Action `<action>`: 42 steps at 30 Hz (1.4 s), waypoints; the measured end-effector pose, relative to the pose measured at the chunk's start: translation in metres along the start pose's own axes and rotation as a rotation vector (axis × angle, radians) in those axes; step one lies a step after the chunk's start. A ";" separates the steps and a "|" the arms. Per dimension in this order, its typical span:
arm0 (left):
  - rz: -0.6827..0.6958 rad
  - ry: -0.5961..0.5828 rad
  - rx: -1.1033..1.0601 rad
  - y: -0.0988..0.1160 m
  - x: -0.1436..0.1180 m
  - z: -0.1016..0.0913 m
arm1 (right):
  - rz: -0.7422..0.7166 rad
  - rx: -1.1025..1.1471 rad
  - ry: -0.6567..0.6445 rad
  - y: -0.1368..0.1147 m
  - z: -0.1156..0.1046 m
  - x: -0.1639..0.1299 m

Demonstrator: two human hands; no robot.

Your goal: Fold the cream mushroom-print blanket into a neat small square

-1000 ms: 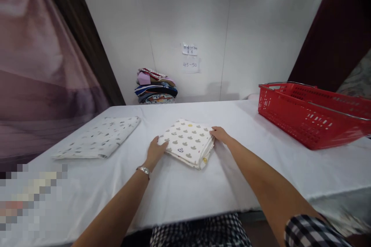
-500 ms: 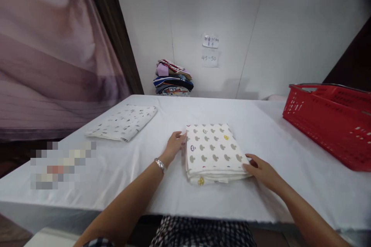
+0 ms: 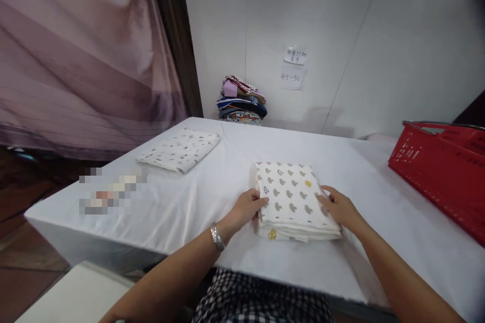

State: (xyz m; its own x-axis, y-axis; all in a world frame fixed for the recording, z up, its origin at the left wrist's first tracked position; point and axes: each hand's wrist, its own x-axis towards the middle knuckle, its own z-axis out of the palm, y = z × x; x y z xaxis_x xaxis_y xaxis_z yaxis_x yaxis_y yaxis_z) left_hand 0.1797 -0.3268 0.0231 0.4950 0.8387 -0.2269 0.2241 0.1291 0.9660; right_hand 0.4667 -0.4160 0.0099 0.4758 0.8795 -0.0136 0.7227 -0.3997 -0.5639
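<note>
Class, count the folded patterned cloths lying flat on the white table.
2: one folded cloth between left hand and right hand; another cloth far left. The wall pile isn't counted.

White-covered worktop [image 3: 212, 181] fills the middle of view. Far left on it, a second folded cloth [image 3: 179, 150], white with small grey marks, lying flat. At the back against the white wall, a stack of mixed coloured folded fabrics [image 3: 241, 101]. Above and right of that stack, two paper notes [image 3: 292, 66] stuck on the wall (lower one reads 45-50). Red plastic basket [image 3: 443, 166] with metal handles on the worktop's right side, cut off by the frame. Mauve curtain [image 3: 83, 55] hangs on the left.
</note>
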 end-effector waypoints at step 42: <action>0.039 0.228 0.103 -0.004 0.052 -0.004 | -0.990 0.004 -0.075 -0.088 0.055 -0.066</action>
State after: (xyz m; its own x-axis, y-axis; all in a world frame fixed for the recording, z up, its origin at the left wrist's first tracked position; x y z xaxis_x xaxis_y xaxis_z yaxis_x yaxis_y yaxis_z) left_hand 0.2017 -0.2816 0.0082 0.3050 0.9413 -0.1449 0.2986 0.0500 0.9531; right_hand 0.3437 -0.4249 0.0149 -0.3747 0.8302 0.4128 0.7753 0.5247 -0.3515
